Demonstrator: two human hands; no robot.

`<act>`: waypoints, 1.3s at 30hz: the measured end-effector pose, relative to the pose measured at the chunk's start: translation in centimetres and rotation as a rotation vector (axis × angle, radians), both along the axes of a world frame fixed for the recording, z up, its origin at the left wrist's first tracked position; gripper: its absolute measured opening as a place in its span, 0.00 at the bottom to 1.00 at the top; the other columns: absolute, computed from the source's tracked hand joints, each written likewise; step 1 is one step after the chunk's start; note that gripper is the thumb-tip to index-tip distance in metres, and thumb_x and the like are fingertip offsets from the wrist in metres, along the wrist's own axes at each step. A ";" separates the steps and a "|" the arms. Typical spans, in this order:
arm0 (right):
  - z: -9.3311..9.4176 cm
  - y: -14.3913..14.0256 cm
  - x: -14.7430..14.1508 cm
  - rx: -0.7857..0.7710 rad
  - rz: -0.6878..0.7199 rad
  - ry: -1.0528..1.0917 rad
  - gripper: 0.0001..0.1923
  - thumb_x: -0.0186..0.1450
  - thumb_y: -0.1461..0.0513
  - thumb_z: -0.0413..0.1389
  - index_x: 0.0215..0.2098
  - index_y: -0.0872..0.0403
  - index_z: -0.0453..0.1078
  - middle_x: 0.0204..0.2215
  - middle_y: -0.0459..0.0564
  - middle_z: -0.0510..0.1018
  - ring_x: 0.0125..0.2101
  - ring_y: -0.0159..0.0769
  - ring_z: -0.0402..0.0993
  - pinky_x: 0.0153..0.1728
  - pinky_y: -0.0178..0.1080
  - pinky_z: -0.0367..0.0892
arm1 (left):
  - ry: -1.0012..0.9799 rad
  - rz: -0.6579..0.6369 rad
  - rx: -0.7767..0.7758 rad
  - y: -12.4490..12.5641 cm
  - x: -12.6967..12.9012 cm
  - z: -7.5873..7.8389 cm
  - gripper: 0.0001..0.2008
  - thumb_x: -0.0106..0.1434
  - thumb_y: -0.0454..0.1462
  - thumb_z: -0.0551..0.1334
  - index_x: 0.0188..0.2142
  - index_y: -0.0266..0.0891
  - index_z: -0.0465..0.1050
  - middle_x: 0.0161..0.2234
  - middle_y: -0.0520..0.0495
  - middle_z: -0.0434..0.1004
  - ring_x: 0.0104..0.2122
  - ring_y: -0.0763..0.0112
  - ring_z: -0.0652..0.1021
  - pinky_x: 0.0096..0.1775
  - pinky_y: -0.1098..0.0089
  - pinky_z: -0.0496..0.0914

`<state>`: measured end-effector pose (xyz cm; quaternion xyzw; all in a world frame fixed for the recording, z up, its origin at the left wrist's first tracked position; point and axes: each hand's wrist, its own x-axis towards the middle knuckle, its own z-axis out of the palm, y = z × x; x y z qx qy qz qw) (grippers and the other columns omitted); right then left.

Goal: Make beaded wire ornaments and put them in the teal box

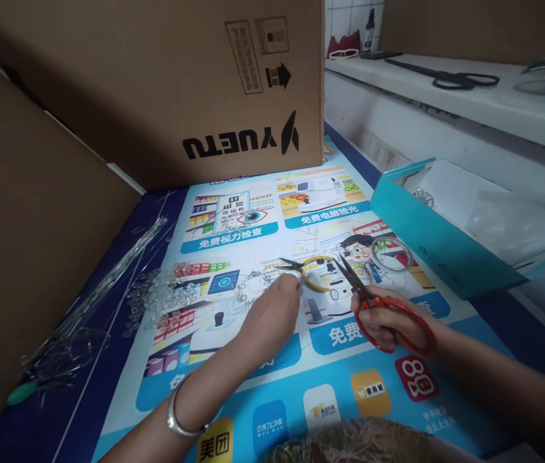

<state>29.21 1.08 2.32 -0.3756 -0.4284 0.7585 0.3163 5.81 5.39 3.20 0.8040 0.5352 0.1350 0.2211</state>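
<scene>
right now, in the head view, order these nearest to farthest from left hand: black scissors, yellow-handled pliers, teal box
From the left hand:
1. Yellow-handled pliers, just beyond it
2. Teal box, to its right
3. Black scissors, on the ledge

Left hand: grasp hidden; teal box: cut off by right edge.

Both hands extend forward, fingers curled.
</scene>
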 end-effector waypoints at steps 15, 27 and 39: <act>0.0 -0.2 -0.6 0.065 0.068 -0.053 0.09 0.63 0.60 0.50 0.41 0.54 0.60 0.17 0.40 0.57 0.16 0.23 0.51 0.15 0.30 0.51 | -1.229 0.149 -0.222 -3.3 -2.8 -1.4 0.04 0.65 0.38 0.52 0.35 0.40 0.61 0.31 0.50 0.67 0.34 0.71 0.71 0.41 0.66 0.63; 0.3 -0.1 -0.6 0.051 0.073 -0.064 0.08 0.63 0.60 0.50 0.40 0.55 0.60 0.17 0.40 0.57 0.15 0.23 0.52 0.16 0.30 0.52 | -0.762 0.037 -0.398 -4.5 -3.9 -2.0 0.11 0.67 0.40 0.45 0.36 0.38 0.62 0.29 0.49 0.64 0.30 0.72 0.65 0.35 0.70 0.61; 0.9 -0.2 -0.8 0.109 0.101 -0.177 0.11 0.63 0.57 0.50 0.40 0.55 0.60 0.16 0.40 0.58 0.15 0.24 0.53 0.16 0.31 0.53 | -0.866 0.012 -0.417 -4.5 -3.8 -1.6 0.11 0.67 0.39 0.47 0.33 0.36 0.64 0.34 0.46 0.69 0.38 0.68 0.70 0.42 0.66 0.63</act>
